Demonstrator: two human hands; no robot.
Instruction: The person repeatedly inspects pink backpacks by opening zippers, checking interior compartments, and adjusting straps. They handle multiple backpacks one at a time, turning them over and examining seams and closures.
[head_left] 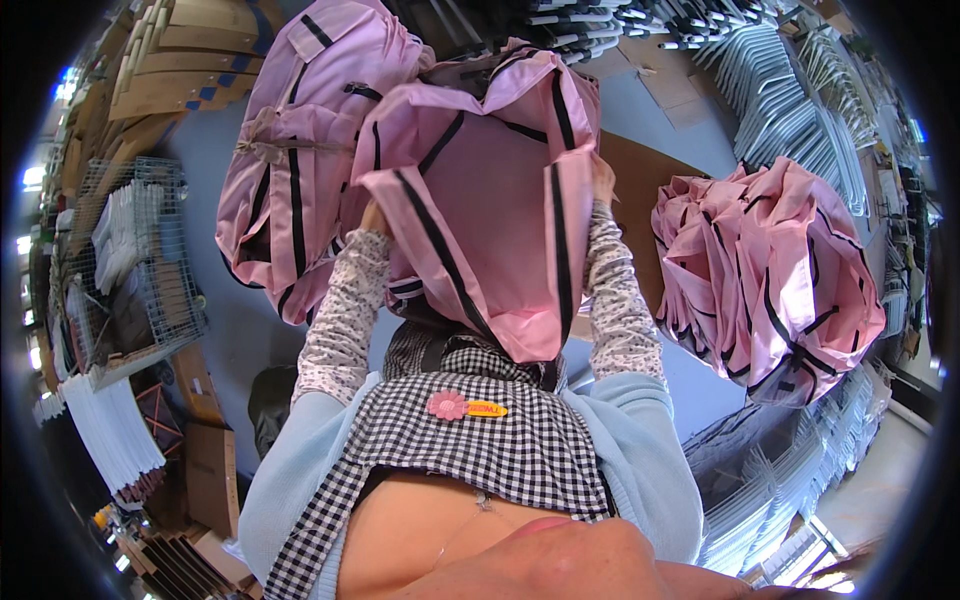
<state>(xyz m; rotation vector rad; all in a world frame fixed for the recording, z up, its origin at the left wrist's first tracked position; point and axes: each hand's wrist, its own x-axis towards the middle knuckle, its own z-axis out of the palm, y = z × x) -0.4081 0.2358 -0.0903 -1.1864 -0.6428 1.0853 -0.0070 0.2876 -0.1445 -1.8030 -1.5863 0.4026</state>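
A pink backpack with black trim (490,200) is held up at centre, its front panel toward the camera and its lower flap hanging over the checked apron (470,440). It is gripped at both sides: the left hand (374,215) is closed on its left edge and the right hand (603,180) on its right edge, both largely hidden behind the fabric. A small flower-shaped pink badge with a yellow oblong tag (465,407) is pinned on the apron bib. A second pink backpack (300,140) lies just behind and to the left, touching the held one. A heap of matching pink bags (765,270) is seen at right, on a brown cardboard sheet (640,190). Stacked white hangers (800,110) fill the upper right; a wire basket (140,260) with white goods stands at left.
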